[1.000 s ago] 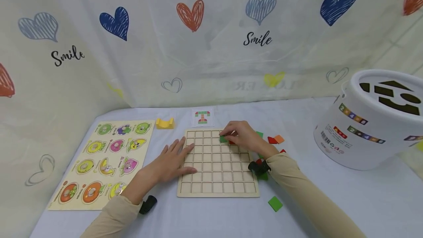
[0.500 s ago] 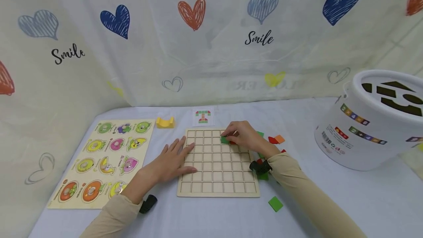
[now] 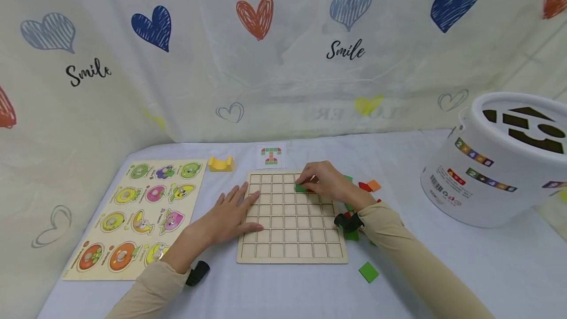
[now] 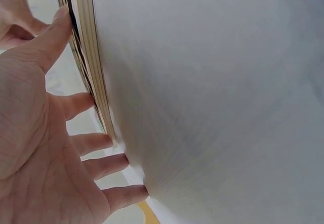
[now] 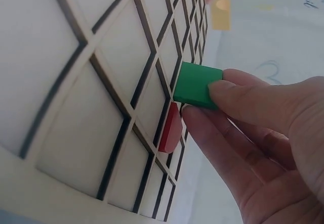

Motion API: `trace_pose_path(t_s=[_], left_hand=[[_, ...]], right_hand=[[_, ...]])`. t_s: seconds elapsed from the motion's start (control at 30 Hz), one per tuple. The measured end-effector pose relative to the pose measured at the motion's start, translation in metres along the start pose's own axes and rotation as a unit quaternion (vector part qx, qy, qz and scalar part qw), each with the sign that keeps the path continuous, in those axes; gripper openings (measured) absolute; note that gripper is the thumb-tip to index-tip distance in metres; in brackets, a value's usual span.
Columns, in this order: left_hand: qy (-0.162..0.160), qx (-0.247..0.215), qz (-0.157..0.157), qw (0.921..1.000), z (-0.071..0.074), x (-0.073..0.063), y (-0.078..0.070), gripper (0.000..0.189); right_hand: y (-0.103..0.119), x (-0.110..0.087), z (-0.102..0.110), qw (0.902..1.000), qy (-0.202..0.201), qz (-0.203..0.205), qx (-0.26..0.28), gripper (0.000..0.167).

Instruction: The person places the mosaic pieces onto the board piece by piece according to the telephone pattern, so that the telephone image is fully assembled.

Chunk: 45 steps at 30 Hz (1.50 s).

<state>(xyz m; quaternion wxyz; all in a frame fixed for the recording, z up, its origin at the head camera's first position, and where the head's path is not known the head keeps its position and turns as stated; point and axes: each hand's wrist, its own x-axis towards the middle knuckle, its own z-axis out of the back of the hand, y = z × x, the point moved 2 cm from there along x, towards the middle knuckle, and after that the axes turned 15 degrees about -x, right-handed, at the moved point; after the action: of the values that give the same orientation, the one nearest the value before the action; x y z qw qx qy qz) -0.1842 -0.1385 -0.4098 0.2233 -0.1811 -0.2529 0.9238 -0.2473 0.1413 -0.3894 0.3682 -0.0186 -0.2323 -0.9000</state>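
A wooden grid board (image 3: 276, 235) lies flat on the white-covered table. My left hand (image 3: 227, 217) rests along its left side, fingers spread, with thumb and forefinger over the frame. In the left wrist view, fingertips (image 4: 81, 102) touch the board's side edge. Over the upper right cells, my right hand (image 3: 325, 181) pinches a green square tile (image 5: 198, 85) between thumb and fingers. The tile is tilted, its lower edge right at the grid's dividers. Beside it, a red tile (image 5: 172, 130) with a slanted side sits in a cell, partly hidden by the right hand in the head view.
Behind the board lies a pattern card (image 3: 271, 155) and a yellow block (image 3: 220, 164). A fruit puzzle board (image 3: 128, 220) is at left. Loose tiles lie right of the board, including an orange tile (image 3: 374, 185) and a green tile (image 3: 368, 272). A white bucket (image 3: 469, 196) stands at right.
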Motion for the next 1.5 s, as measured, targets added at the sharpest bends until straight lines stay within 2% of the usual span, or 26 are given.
trace_pose_path(t_s=[0.5,1.1,1.5], left_hand=[[-0.003,-0.008,0.000,1.0000,-0.001,0.000,0.002,0.086],[-0.006,-0.001,-0.011,0.9999,-0.001,0.000,0.001,0.085],[-0.004,-0.008,-0.010,0.9999,0.000,0.000,0.000,0.085]], right_hand=[[0.010,0.006,0.003,0.9985,0.020,0.007,-0.051,0.014],[0.012,0.007,0.000,0.9909,0.031,0.018,-0.130,0.017],[0.013,0.010,-0.006,0.9898,0.031,0.016,-0.138,0.011]])
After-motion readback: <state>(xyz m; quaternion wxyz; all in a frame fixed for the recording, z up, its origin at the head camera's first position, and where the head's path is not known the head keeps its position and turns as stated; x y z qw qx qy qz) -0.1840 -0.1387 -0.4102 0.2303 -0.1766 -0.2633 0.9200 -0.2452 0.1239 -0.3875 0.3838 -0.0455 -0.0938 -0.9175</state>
